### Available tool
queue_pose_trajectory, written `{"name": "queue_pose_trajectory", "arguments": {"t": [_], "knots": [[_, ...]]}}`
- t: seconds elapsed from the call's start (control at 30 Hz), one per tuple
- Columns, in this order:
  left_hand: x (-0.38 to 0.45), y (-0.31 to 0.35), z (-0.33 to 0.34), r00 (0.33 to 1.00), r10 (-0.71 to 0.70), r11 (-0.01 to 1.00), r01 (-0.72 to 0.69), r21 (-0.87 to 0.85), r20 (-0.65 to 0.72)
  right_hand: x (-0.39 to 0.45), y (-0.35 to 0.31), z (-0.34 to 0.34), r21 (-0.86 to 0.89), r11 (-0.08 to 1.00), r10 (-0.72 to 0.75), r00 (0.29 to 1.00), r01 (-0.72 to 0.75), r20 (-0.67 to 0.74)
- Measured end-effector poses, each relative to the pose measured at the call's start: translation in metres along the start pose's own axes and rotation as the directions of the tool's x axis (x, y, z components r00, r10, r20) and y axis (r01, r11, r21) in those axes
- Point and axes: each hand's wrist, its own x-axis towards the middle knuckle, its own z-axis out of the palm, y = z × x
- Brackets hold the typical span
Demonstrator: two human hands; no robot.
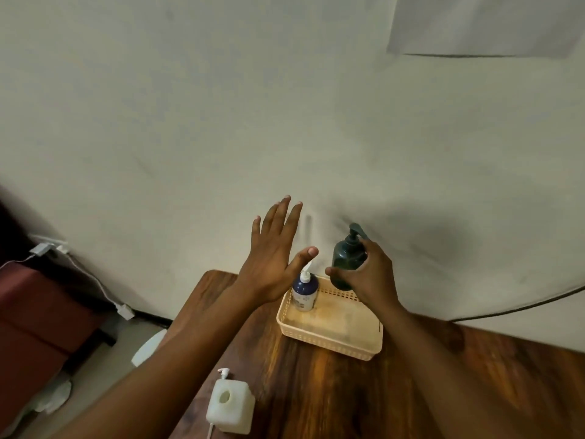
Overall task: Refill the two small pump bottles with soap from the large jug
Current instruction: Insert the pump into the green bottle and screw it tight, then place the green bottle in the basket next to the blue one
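A shallow cream perforated plastic basket (329, 339) sits on the brown wood-grain bench (332, 397), close to the pale wall (221, 122), and serves as the landmark here. In the far left corner of that basket stands a small dark-blue pump bottle with a white label and white pump (305, 291), upright and resting on the basket floor. Above the far edge of the basket, the right hand (368, 277) is clamped around a small dark-green translucent pump bottle with a matching dark pump head (348, 258); the thumb wraps its near side, the fingers its right side, and the bottle is held roughly upright, its base clear of the basket rim. The left hand (272, 255) hovers above and to the left of the basket, palm away from the camera, fingers spread apart and holding nothing; its thumb tip lies just over the blue bottle's pump in this view, though whether they touch cannot be told. Well to the near left of the basket, at the bench's edge, stands a large squarish translucent white plastic jug with a small white pump on top (230, 405). Farther left of the basket, beyond the bench, a white cable with adapters (79, 274) runs along the base of the wall.
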Motion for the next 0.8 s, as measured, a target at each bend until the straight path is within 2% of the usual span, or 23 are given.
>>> {"name": "queue_pose_trajectory", "arguments": {"t": [0.43,0.67,0.8], "knots": [[-0.022,-0.072,0.076,0.994,-0.085,0.995,0.088,-0.039,0.067,-0.001,0.115,0.095,-0.156,0.988,0.000,0.999,-0.006,-0.039],[-0.035,-0.089,0.089,0.988,-0.115,0.993,0.118,-0.019,0.106,0.000,0.132,0.117,-0.208,0.975,0.063,0.997,-0.073,-0.054],[-0.038,-0.091,0.091,0.984,-0.132,0.991,0.133,-0.004,0.124,-0.001,0.132,0.121,-0.239,0.970,0.042,0.998,-0.055,-0.055]]}}
